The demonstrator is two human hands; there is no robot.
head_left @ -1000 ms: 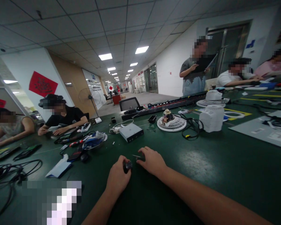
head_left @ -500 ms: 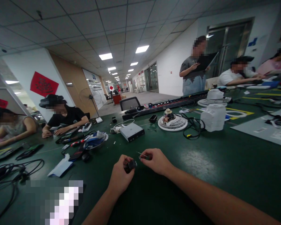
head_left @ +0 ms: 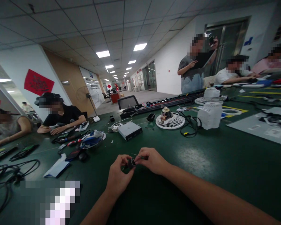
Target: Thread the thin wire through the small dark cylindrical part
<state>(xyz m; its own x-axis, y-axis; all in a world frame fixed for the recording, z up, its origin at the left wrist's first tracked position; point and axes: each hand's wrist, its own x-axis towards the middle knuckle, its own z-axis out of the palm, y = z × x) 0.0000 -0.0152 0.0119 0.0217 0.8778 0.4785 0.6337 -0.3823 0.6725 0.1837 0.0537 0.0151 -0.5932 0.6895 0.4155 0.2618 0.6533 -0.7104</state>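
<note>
Fingers of my left hand are closed round a small dark cylindrical part, its open end turned to the right. My right hand pinches a thin metal rod, which points up and to the left over the dark part. The right fingertips meet the rim of the dark part. Anything else between those fingertips is too small to make out. Both hands are above the green table. Beyond them lies a grey and black box-shaped drive.
A round white grille with a motor, a white housing and black cables stand at the right. Tools and a blue cloth bundle lie at the left. Several people sit around the table; one person stands behind it.
My right hand has come left to the dark part, and the gap between them has closed. The view has shifted slightly. The standing person has raised one hand.
</note>
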